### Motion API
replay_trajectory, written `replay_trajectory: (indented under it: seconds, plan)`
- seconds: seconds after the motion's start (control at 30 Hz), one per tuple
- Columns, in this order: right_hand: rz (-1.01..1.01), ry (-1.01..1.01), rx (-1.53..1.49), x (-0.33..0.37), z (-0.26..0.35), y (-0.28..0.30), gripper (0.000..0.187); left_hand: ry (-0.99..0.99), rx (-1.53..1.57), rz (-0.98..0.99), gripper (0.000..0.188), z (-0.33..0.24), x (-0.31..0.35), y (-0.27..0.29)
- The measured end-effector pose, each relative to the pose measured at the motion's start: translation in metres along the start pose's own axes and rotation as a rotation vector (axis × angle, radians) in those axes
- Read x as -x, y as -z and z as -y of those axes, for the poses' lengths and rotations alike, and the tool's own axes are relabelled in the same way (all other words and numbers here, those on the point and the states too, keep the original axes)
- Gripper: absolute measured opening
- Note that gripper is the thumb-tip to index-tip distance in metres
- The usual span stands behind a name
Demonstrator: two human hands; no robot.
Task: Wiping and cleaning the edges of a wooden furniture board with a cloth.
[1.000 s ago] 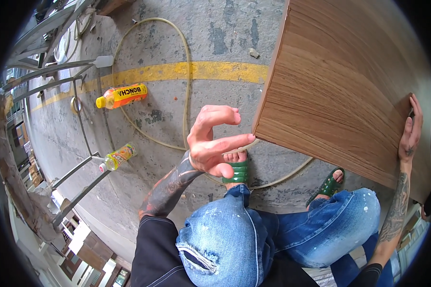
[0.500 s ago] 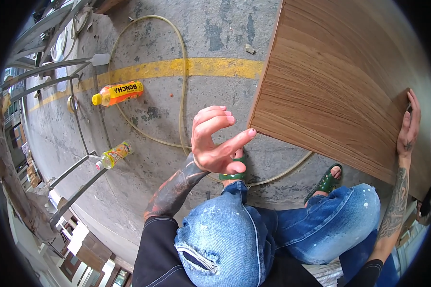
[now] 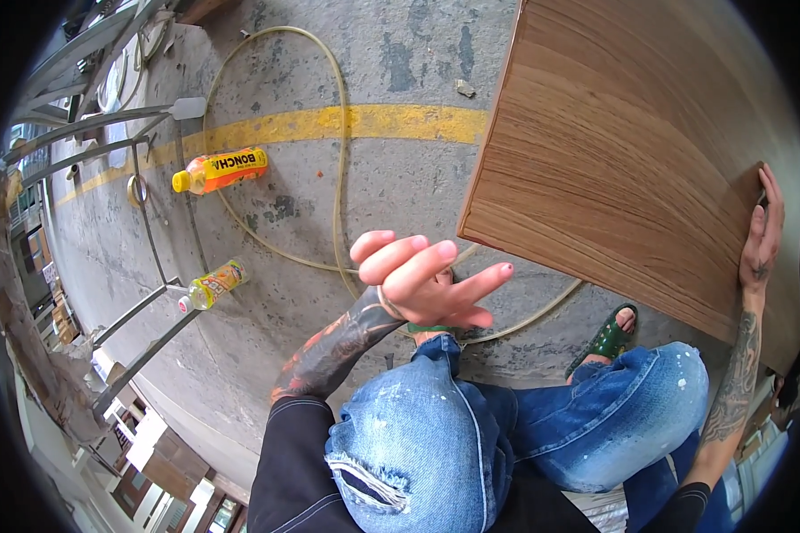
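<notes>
A large wood-grain board or cabinet face (image 3: 596, 169) stands tilted at the right, its near-left corner close to my left hand (image 3: 431, 280). That hand hovers over the floor, palm partly turned up, fingers apart and holding nothing; a small gap separates it from the corner. My right hand (image 3: 759, 240) rests against the wood at the far right, fingers stretched out along it and thumb spread. A small dark spot shows between thumb and fingers; what it is, I cannot make out.
A pale hose (image 3: 342, 133) loops over the concrete floor, crossing a yellow line (image 3: 409, 123). Left lie an orange drink bottle (image 3: 231, 171), a clear bottle with a yellow label (image 3: 215, 286) and a tape roll (image 3: 136, 191) beside a metal frame (image 3: 151, 355). My green sandal (image 3: 609, 342) is below the board.
My left hand has moved slightly right and down and turned, its fingers reaching further sideways. My right hand and the wood have hardly moved.
</notes>
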State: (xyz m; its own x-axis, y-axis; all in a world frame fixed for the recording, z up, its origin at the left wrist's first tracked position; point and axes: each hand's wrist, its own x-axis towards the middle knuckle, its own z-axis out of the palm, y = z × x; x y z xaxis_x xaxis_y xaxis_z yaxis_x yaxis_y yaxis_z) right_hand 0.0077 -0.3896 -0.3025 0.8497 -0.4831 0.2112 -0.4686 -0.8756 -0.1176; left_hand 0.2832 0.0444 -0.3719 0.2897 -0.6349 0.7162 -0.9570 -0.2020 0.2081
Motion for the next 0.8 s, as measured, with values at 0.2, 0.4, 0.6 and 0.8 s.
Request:
replay_trajectory:
  seconds: [0.2, 0.4, 0.6, 0.8]
  plan:
    - [-0.001, 0.009, -0.01, -0.007, 0.002, 0.001, 0.047, 0.037, -0.055, -0.001, 0.052, 0.008, -0.002, 0.0]
    - [-0.012, -0.003, -0.056, -0.001, -0.001, -0.007, 0.048, -0.105, 0.167, -0.143, 0.043, 0.021, -0.046, -0.007]
    - [-0.009, -0.012, -0.012, -0.011, 0.031, -0.003, 0.049, 0.506, 1.142, 0.181, 0.044, 0.114, -0.173, -0.047]
    - [-0.002, -0.035, 0.033, -0.013, 0.03, 0.015, 0.05, 0.608, 1.509, 0.291, 0.047, 0.119, -0.179, -0.109]
